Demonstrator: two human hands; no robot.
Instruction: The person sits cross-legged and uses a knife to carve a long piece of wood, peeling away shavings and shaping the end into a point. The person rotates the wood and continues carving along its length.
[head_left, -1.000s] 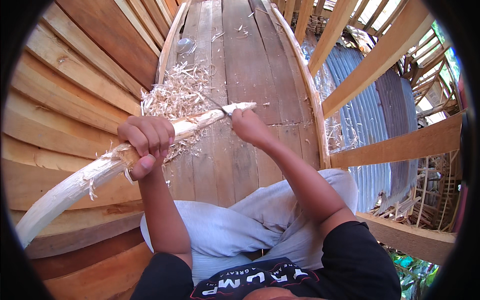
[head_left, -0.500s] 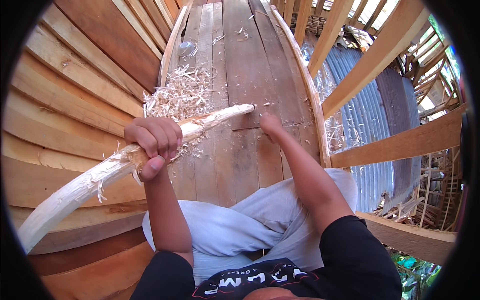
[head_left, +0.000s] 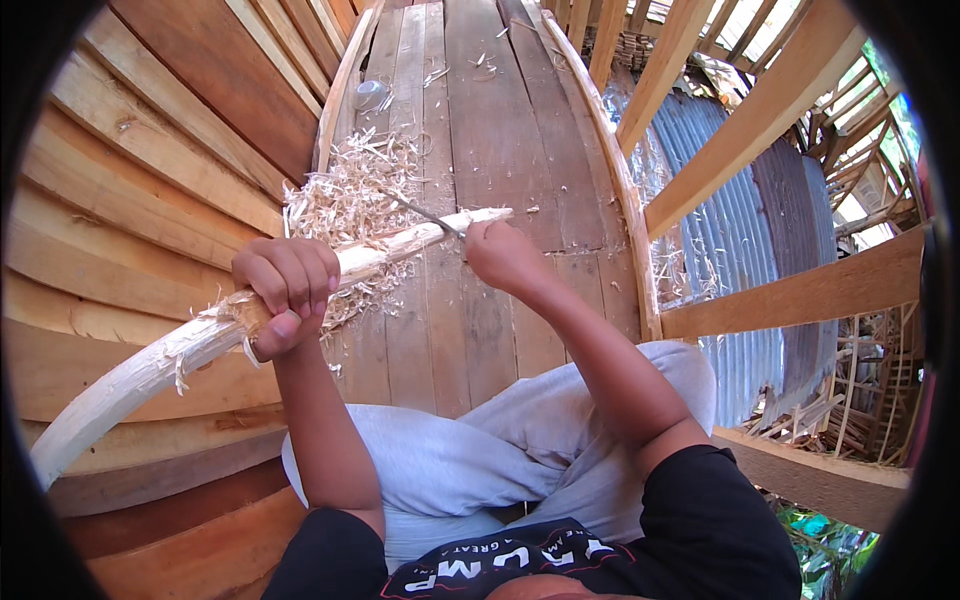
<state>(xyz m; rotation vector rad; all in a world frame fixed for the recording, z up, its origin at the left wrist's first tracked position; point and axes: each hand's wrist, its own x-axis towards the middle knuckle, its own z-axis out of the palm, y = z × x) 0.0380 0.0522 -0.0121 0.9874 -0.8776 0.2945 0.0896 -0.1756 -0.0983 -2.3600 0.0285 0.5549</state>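
Note:
A long, pale, peeled branch (head_left: 140,379) slants across in front of me, curved at its near left end and with loose slivers hanging from it. My left hand (head_left: 287,290) is wrapped round its middle, next to a rough brownish patch. Close to the far tip, my right hand (head_left: 497,257) is closed in a fist on a knife (head_left: 425,215). The thin dark blade crosses over the branch and points left toward a heap of shavings. The handle is hidden in my fingers.
Curled wood shavings (head_left: 352,190) are heaped on the plank floor (head_left: 505,120) beyond the branch. A small clear cup (head_left: 371,96) stands behind them. Board walling (head_left: 130,215) rises at left; wooden rails (head_left: 790,290) and corrugated metal sheets (head_left: 720,180) are at right.
My right hand has moved left along the branch, and the knife blade now shows across it. My left hand and the branch have shifted slightly left.

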